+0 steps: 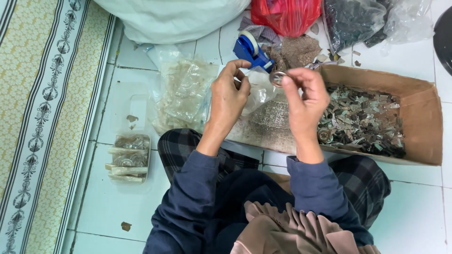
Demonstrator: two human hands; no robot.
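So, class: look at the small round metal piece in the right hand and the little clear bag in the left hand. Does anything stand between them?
Nothing visible does. The right hand pinches the round metal piece right beside the clear bag held by the left hand. The blue tape dispenser lies behind them on the floor.

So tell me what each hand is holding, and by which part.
Right hand pinches a small round metal piece by its edge. Left hand holds a small clear plastic bag by its top edge.
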